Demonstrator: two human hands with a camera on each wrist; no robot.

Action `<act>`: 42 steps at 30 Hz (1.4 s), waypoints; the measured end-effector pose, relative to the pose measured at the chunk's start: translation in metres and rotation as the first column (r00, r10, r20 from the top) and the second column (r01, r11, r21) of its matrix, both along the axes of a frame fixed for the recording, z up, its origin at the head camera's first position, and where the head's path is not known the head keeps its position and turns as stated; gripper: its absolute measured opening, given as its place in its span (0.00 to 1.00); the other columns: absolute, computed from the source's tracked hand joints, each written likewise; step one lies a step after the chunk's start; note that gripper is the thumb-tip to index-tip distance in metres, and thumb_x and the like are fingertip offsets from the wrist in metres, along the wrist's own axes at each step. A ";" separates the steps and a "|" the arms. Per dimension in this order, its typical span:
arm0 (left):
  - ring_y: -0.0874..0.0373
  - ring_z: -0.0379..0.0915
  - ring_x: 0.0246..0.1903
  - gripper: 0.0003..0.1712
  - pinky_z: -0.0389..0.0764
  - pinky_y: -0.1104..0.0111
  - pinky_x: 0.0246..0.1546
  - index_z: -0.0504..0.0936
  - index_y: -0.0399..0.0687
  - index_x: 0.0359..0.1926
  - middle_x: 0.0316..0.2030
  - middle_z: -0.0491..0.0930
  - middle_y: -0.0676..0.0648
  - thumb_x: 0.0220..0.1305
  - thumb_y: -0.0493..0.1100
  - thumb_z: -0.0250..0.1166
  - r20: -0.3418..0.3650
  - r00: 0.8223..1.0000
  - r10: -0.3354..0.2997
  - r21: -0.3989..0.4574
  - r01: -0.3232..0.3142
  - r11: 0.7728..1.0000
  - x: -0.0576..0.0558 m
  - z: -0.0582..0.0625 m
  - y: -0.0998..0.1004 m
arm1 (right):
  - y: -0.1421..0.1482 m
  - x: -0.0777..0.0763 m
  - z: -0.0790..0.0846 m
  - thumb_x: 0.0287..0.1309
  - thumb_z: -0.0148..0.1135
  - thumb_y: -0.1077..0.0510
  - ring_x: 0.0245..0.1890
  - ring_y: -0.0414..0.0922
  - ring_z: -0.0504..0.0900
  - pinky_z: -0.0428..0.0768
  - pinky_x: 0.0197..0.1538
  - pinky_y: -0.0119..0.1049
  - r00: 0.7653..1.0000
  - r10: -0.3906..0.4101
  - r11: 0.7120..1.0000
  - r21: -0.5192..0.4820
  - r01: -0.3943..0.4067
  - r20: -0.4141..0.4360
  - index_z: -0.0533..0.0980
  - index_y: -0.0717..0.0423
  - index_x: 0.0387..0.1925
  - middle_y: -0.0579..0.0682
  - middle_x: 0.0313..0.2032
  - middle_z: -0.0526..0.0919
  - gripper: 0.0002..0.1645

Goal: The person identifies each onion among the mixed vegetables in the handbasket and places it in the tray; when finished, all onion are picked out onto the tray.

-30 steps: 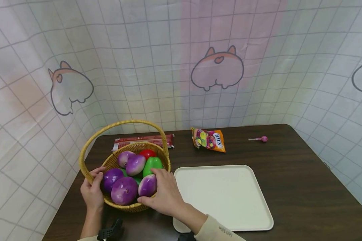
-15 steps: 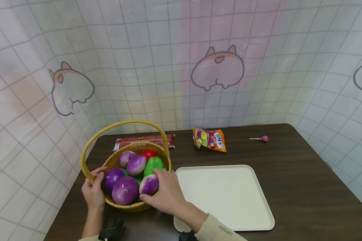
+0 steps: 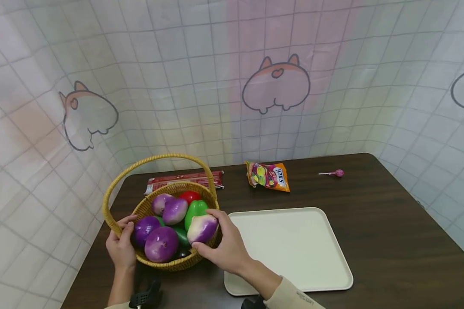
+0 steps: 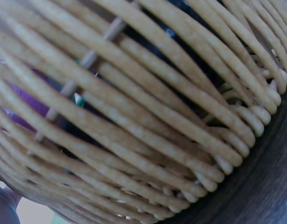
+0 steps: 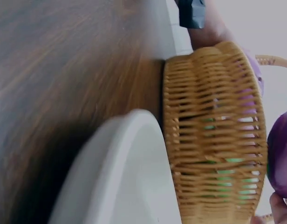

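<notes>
A yellow wicker basket (image 3: 169,266) with a tall hoop handle stands on the left of the table, full of toy vegetables. My left hand (image 3: 121,249) grips its left side near the handle's base, thumb on the inner side. At the right rim, my right hand (image 3: 228,244) holds a plump purple-and-white vegetable (image 3: 203,228) between thumb and fingers. This vegetable (image 5: 282,156) shows at the rim in the right wrist view. Several purple vegetables (image 3: 161,244), a green pepper (image 3: 196,212) and a red vegetable (image 3: 190,196) lie inside. Woven basket wall (image 4: 134,102) fills the left wrist view.
A white tray (image 3: 286,249) lies right of the basket, its corner near my right wrist. Behind stand a long red packet (image 3: 183,179), partly hidden by the basket, and a colourful candy bag (image 3: 268,176). A pink lollipop (image 3: 338,173) lies at the far right.
My right hand has shifted slightly up and right, tilting the purple-and-white vegetable so its white end shows and uncovering dark green and black things beneath. My left hand stays on the basket.
</notes>
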State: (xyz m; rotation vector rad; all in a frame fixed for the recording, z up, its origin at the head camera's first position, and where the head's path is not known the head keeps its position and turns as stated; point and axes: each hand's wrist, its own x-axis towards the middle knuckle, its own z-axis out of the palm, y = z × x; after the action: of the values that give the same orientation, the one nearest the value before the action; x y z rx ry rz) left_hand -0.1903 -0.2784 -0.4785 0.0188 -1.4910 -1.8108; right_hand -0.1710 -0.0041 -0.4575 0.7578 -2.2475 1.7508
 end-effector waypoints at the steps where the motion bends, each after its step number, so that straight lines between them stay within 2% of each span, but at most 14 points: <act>1: 0.51 0.79 0.45 0.12 0.73 0.73 0.49 0.69 0.23 0.27 0.37 0.85 0.42 0.66 0.29 0.57 0.002 1.000 -0.002 0.001 0.002 1.000 0.000 0.000 0.001 | 0.003 0.000 0.000 0.50 0.72 0.46 0.54 0.42 0.75 0.79 0.54 0.42 1.000 0.006 1.000 -0.020 -0.007 -0.013 0.64 0.50 0.65 0.47 0.58 0.72 0.44; 5: 0.51 0.79 0.45 0.12 0.73 0.73 0.49 0.69 0.23 0.27 0.37 0.85 0.41 0.66 0.28 0.57 0.000 1.000 0.000 0.009 0.000 1.000 0.000 -0.002 0.002 | 0.015 -0.001 0.002 0.50 0.73 0.51 0.54 0.42 0.75 0.80 0.53 0.40 1.000 -0.005 0.999 -0.042 0.004 -0.019 0.62 0.46 0.66 0.48 0.59 0.71 0.44; 8: 0.51 0.79 0.45 0.11 0.73 0.73 0.49 0.69 0.23 0.27 0.37 0.85 0.41 0.66 0.28 0.57 -0.005 1.000 0.003 0.012 -0.003 1.000 0.000 -0.002 0.001 | 0.025 0.006 0.016 0.48 0.73 0.57 0.51 0.44 0.75 0.81 0.48 0.39 1.000 -0.027 0.999 -0.046 0.027 -0.006 0.63 0.52 0.65 0.49 0.57 0.72 0.43; 11: 0.51 0.79 0.45 0.11 0.73 0.73 0.49 0.69 0.23 0.26 0.37 0.85 0.41 0.66 0.27 0.57 -0.011 1.000 0.000 0.010 0.000 1.000 -0.001 -0.002 0.001 | 0.035 0.005 0.016 0.45 0.73 0.61 0.50 0.45 0.75 0.82 0.46 0.39 0.999 -0.047 0.997 -0.063 0.047 0.004 0.64 0.55 0.64 0.50 0.57 0.71 0.44; 15: 0.50 0.79 0.45 0.11 0.73 0.73 0.49 0.70 0.24 0.26 0.37 0.85 0.41 0.66 0.27 0.57 -0.008 1.000 0.004 0.002 -0.004 1.000 0.000 -0.001 -0.002 | 0.044 -0.005 -0.004 0.44 0.75 0.62 0.53 0.46 0.74 0.81 0.49 0.39 0.998 -0.058 0.993 -0.098 0.061 0.027 0.63 0.51 0.63 0.49 0.59 0.69 0.45; 18: 0.51 0.79 0.46 0.11 0.73 0.73 0.49 0.70 0.26 0.26 0.37 0.85 0.41 0.66 0.28 0.57 0.015 1.000 0.020 -0.012 -0.020 1.000 0.002 0.000 -0.003 | 0.050 -0.007 -0.009 0.43 0.75 0.62 0.55 0.48 0.73 0.80 0.52 0.40 0.997 -0.057 0.991 -0.120 0.064 0.057 0.62 0.51 0.62 0.52 0.60 0.67 0.45; 22: 0.52 0.79 0.46 0.11 0.73 0.74 0.49 0.71 0.26 0.27 0.37 0.85 0.41 0.67 0.29 0.57 0.042 0.998 0.043 -0.016 -0.043 0.999 0.003 0.000 -0.004 | 0.057 -0.007 -0.017 0.41 0.75 0.63 0.56 0.48 0.71 0.78 0.55 0.39 0.993 -0.080 0.993 -0.081 0.086 0.085 0.64 0.46 0.63 0.50 0.61 0.63 0.46; 24: 0.52 0.78 0.47 0.11 0.73 0.74 0.49 0.71 0.25 0.27 0.38 0.85 0.41 0.67 0.29 0.57 0.049 0.998 0.035 -0.014 -0.034 0.999 0.003 -0.001 -0.004 | 0.062 -0.007 -0.022 0.40 0.76 0.65 0.56 0.47 0.71 0.77 0.55 0.38 0.991 -0.101 0.992 -0.062 0.107 0.093 0.65 0.47 0.63 0.49 0.62 0.63 0.47; 29: 0.51 0.78 0.48 0.12 0.72 0.74 0.51 0.70 0.23 0.29 0.39 0.85 0.41 0.67 0.30 0.57 0.064 0.998 0.025 -0.024 -0.024 0.999 0.000 -0.002 -0.001 | 0.076 -0.012 -0.033 0.36 0.77 0.70 0.55 0.49 0.72 0.76 0.55 0.38 0.980 -0.160 0.982 -0.082 0.170 0.119 0.65 0.54 0.61 0.53 0.60 0.68 0.47; 35: 0.51 0.77 0.47 0.13 0.72 0.74 0.50 0.69 0.22 0.29 0.37 0.85 0.42 0.67 0.31 0.57 0.069 0.997 0.042 -0.022 -0.041 0.999 0.000 -0.001 0.001 | 0.085 -0.018 -0.037 0.39 0.78 0.68 0.56 0.49 0.73 0.75 0.58 0.38 0.966 -0.167 0.972 -0.130 0.195 0.200 0.65 0.53 0.61 0.53 0.59 0.73 0.47; 42: 0.50 0.77 0.48 0.12 0.72 0.73 0.51 0.68 0.21 0.29 0.37 0.85 0.42 0.68 0.30 0.56 0.059 0.998 0.028 -0.011 -0.028 1.000 0.001 0.000 0.002 | 0.087 -0.018 -0.040 0.37 0.76 0.70 0.53 0.50 0.75 0.74 0.55 0.39 0.963 -0.205 0.970 -0.093 0.224 0.175 0.67 0.57 0.58 0.54 0.55 0.76 0.43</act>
State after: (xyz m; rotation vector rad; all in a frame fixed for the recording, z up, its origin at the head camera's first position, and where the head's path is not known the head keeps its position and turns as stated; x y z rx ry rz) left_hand -0.1892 -0.2763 -0.4782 0.0883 -1.5338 -1.7941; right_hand -0.1889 0.0830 -0.4976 0.3428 -2.2114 1.8726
